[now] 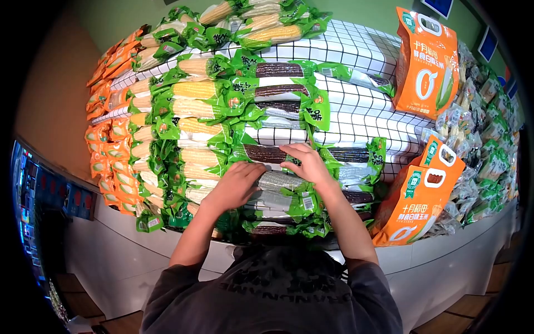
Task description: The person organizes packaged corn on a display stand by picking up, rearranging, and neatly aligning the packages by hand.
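Note:
A vacuum-packed ear of dark purple corn (261, 153) in a green wrapper lies crosswise in front of me. My right hand (307, 162) is at its right end, thumb and fingers spread on either side of the pack. My left hand (240, 181) rests lower, with its fingers stretched along the lower edge of the dark ear. Just below the fingers is a silvery corn pack (278, 181), with a barcode label (307, 202) near its right end. The undersides of both hands are hidden.
Rows of yellow corn packs (194, 89) lie to the left, with orange packs (100, 146) beyond. More dark ears (278, 69) lie above. Two orange carry bags (425, 61) (417, 195) stand at right on the checkered cloth (356, 119). Clear packs (464, 131) are piled farther right.

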The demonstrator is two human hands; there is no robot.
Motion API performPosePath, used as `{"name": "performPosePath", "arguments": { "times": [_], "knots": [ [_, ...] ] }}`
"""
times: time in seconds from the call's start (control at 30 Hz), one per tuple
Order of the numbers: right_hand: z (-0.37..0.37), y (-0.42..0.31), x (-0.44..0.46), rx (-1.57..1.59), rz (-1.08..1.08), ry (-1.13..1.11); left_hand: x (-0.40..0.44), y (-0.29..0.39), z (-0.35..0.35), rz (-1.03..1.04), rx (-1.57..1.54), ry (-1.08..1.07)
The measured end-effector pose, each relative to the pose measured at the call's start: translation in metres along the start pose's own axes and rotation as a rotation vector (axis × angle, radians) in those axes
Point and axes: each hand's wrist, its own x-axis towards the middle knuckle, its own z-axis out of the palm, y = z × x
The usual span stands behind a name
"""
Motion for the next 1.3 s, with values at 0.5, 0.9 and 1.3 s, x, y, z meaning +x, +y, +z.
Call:
{"name": "performPosePath", "arguments": {
  "times": [0.5,0.9,1.3],
  "knots": [
    [-0.01,-0.015,-0.01,-0.134,-0.042,-0.083,0.001,-0.004,0.02,0.003,0.077,-0.095],
    [-0.069,-0.084,-0.031,-0.168,-0.062,-0.014,-0.011,0.033,-0.007,0.062,0.151,-0.01],
    [-0.287,-0.083,-0.071,-0.629,0.188,-0.057,-0.033,0.049,-0.032,-0.047,0.071,0.121]
  ]
}}
